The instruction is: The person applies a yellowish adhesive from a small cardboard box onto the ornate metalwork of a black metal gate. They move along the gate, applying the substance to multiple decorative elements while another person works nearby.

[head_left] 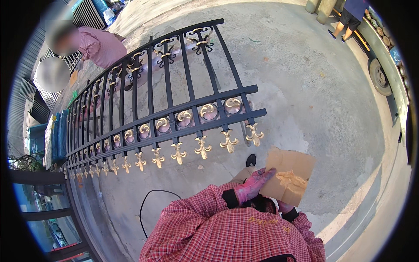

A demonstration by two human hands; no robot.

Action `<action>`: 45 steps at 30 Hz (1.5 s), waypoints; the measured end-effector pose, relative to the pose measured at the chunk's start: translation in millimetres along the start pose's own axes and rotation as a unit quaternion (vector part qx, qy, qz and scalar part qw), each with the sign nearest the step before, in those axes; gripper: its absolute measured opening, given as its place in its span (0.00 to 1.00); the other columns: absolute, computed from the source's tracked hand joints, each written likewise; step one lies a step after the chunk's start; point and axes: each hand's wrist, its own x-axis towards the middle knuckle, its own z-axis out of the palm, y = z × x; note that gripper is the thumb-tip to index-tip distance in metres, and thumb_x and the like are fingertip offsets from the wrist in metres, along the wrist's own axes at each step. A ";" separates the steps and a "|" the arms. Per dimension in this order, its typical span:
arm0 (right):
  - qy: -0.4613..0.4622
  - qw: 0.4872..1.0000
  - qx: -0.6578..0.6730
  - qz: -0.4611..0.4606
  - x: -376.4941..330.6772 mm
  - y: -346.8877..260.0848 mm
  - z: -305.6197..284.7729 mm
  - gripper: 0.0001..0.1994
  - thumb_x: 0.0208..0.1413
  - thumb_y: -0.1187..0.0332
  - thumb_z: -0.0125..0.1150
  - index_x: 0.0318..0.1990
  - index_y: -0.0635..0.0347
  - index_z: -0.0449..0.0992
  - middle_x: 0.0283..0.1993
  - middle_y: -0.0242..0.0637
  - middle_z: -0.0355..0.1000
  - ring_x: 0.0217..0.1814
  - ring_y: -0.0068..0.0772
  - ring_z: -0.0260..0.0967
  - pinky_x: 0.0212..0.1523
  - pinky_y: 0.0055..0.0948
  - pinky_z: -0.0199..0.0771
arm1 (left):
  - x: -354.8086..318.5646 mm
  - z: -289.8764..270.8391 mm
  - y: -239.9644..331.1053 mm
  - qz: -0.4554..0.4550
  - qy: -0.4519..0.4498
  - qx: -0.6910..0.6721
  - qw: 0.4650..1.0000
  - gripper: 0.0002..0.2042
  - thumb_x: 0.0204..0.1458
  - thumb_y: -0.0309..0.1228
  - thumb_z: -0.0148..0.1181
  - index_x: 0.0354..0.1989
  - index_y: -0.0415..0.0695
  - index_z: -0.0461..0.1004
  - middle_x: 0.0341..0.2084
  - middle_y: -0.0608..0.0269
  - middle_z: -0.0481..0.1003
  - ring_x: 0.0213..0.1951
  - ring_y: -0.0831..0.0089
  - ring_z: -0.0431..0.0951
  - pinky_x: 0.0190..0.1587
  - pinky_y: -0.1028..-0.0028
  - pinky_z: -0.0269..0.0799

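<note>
A piece of brown cardboard [290, 170] with a torn, creased patch is in front of my body. My left hand [253, 187], smeared with pink, grips its left edge, fingers closed on it. My right hand [286, 207] is at the lower edge, mostly behind the cardboard, so its fingers are hidden. Just below the hands, a dark item [264, 203] shows, too covered to name. Ahead to the left stretches a black metal railing [192, 105] with gold scroll rings and gold fleur-de-lis tips [228, 140], apart from both hands.
A person in a pink top [102, 46] bends beyond the railing at the far left. Another person's legs [345, 28] stand near a truck [379, 76] at the far right. A black cable [142, 209] loops on the concrete floor [323, 96]. Dark-framed glass [48, 214] borders the left.
</note>
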 end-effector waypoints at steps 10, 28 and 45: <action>-0.018 0.999 -0.030 -0.032 151.5 58.8 -122.0 0.15 0.57 0.64 0.58 0.49 0.59 0.72 0.45 0.37 0.72 0.47 0.40 0.69 0.44 0.36 0.71 | 136.5 47.9 38.2 0.063 0.082 -0.093 0.990 0.16 0.57 0.42 0.56 0.46 0.43 0.73 0.36 0.72 0.75 0.38 0.85 0.73 0.42 0.80 0.70; -0.436 0.884 -0.048 -0.160 565.8 81.1 -52.6 0.13 0.54 0.70 0.58 0.46 0.66 0.69 0.33 0.36 0.71 0.30 0.22 0.66 0.30 0.21 0.68 | 162.5 59.9 -8.7 0.424 0.508 -0.371 0.652 0.26 0.54 0.50 0.58 0.51 0.39 0.69 0.42 0.62 0.74 0.40 0.74 0.75 0.44 0.75 0.72; -0.405 0.496 -0.397 -0.658 709.1 -35.9 167.2 0.33 0.36 0.64 0.68 0.56 0.54 0.67 0.60 0.45 0.61 0.66 0.45 0.52 0.65 0.45 0.48 | 270.6 95.3 34.1 0.560 0.639 -0.459 0.260 0.25 0.58 0.45 0.51 0.59 0.44 0.62 0.52 0.57 0.70 0.51 0.61 0.73 0.53 0.61 0.71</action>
